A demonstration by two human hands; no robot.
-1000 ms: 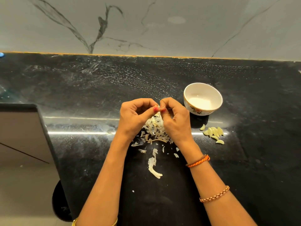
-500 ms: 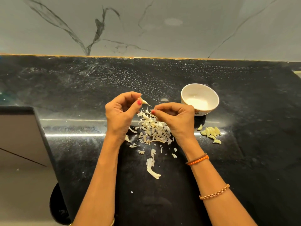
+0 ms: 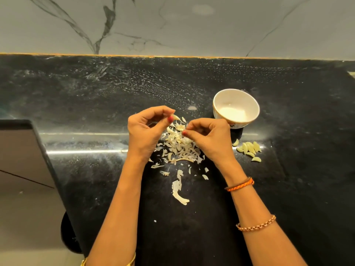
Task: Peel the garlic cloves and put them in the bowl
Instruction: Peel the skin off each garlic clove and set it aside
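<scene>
My left hand [image 3: 148, 131] pinches a small garlic clove [image 3: 176, 117] between thumb and forefinger, just above a heap of papery peels [image 3: 178, 146]. To its right, my right hand [image 3: 208, 137] pinches a scrap of peel [image 3: 180, 128] over the same heap. A white bowl [image 3: 235, 108] with a flower print stands to the right of my hands; nothing shows inside it. Several peeled cloves [image 3: 249, 148] lie on the black counter in front of the bowl.
Loose peel strips [image 3: 179, 191] lie nearer me on the black counter [image 3: 288, 189]. The counter's edge runs diagonally at the left, with a grey cabinet front [image 3: 23, 160] below. A marbled wall rises behind the counter.
My hands were joined on the clove; they have pulled apart, the left keeping the clove and the right coming away with a bit of peel.
</scene>
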